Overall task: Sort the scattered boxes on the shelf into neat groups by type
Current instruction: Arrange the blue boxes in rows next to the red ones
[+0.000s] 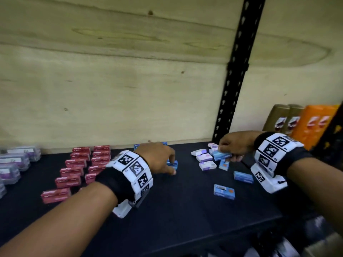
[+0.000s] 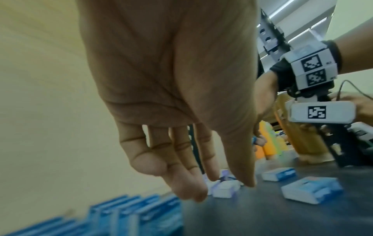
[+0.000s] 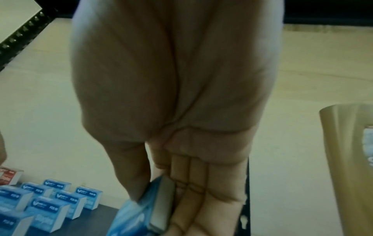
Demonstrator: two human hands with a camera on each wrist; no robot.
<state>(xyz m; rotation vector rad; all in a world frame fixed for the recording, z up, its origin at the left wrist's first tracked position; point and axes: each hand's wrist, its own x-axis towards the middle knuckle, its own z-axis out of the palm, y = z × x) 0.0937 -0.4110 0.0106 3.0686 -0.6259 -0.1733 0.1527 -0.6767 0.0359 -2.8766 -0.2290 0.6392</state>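
Your left hand (image 1: 157,157) loose above blue row (image 2: 125,214), tidying; right hand (image 1: 234,147) pinches blue box (image 1: 221,155) to join it.

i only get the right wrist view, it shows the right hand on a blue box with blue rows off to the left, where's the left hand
Observer: The left hand hangs over the blue rows, fingers straight, holding nothing.
Operator: any blue ones not in the rows yet
Observer: Yes. The head view shows two lying flat on the shelf, nearer the person than the right hand: a near blue box and a far blue box.
Operator: what else sits by the grip
Observer: A cluster of white boxes, just left of the held blue box.
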